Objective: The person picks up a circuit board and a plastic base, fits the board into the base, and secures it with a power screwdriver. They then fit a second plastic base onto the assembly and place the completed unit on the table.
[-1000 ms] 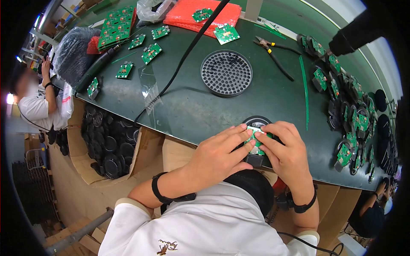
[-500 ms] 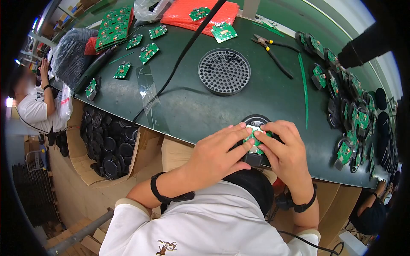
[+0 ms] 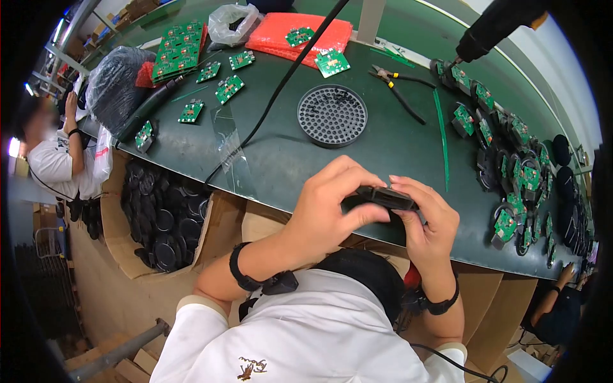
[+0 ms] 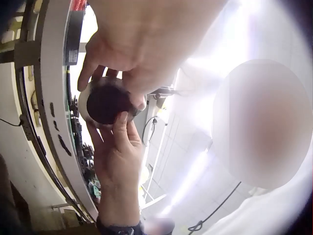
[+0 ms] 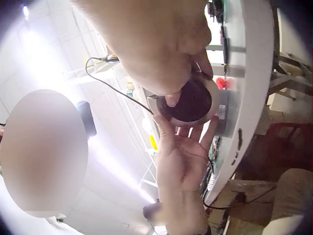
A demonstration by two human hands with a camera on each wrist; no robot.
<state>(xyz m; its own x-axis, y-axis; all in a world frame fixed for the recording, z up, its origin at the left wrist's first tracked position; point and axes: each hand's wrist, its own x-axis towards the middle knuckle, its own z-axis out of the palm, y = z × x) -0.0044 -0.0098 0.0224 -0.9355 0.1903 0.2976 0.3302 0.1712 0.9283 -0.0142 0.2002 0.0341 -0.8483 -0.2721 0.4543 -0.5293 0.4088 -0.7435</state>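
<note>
Both hands hold a round black disc-shaped housing (image 3: 387,198) up on its edge at the front of the bench. My left hand (image 3: 331,204) grips its left side, thumb along the near edge. On the right side, my right hand (image 3: 429,214) pinches it between fingers and thumb. In the left wrist view the dark flat face of the housing (image 4: 105,104) shows inside a paler rim, thumbs against it. The right wrist view also has this face of the housing (image 5: 195,102), with fingers around the rim. Its circuit board side is hidden.
A round black tray with many holes (image 3: 332,115) and cutting pliers (image 3: 399,92) lie on the green bench (image 3: 281,172). Housings with green boards (image 3: 520,172) crowd the right. Loose boards (image 3: 230,88), a cable (image 3: 274,96) and a hanging screwdriver (image 3: 488,32) are around. A carton (image 3: 220,223) holds black discs.
The housing lay near the bench edge with its green board facing up under the fingers. Now both hands have raised and tipped it on edge, and the board is out of sight.
</note>
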